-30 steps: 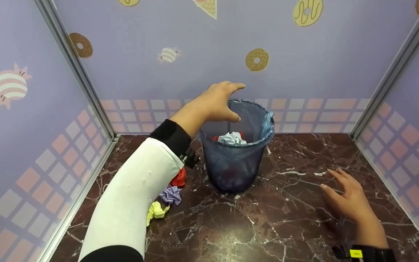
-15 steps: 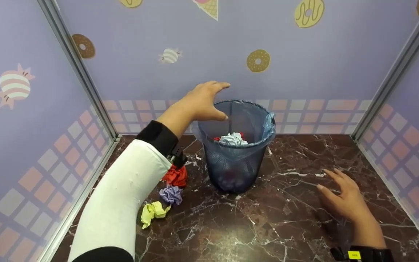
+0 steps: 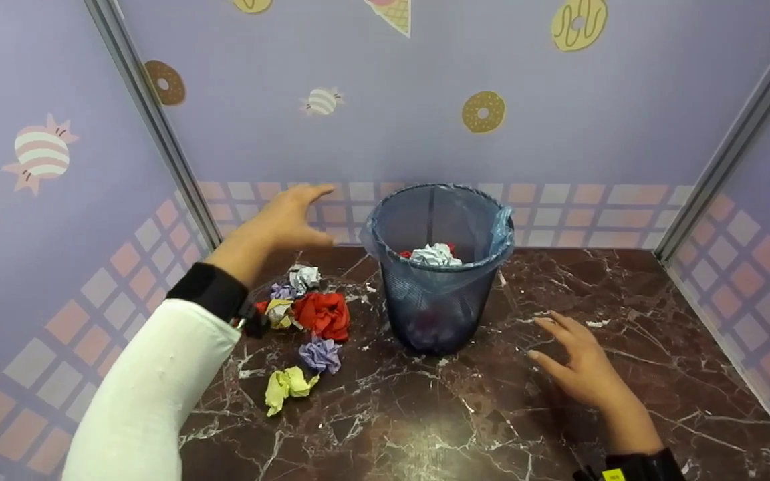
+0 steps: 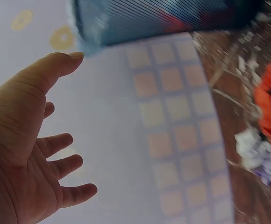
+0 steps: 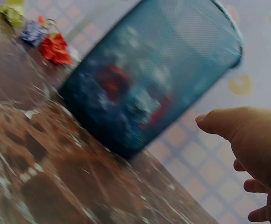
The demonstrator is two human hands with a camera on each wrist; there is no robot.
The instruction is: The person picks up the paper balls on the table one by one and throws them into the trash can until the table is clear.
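Head view: the raised left hand (image 3: 285,217) spreads left of the bin (image 3: 435,304), crumpled papers (image 3: 323,315) below; the right hand (image 3: 579,364), also spread, is right of it, yellow wrist label (image 3: 613,475) unreadable; both wrist views: thumb apart from fingers

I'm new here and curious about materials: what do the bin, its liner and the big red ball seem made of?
The bin looks like dark mesh, metal or plastic, given its fine holes. The liner is probably thin, glossy plastic: see-through and wrinkled. The red ball is likely matte paper, sharply creased.
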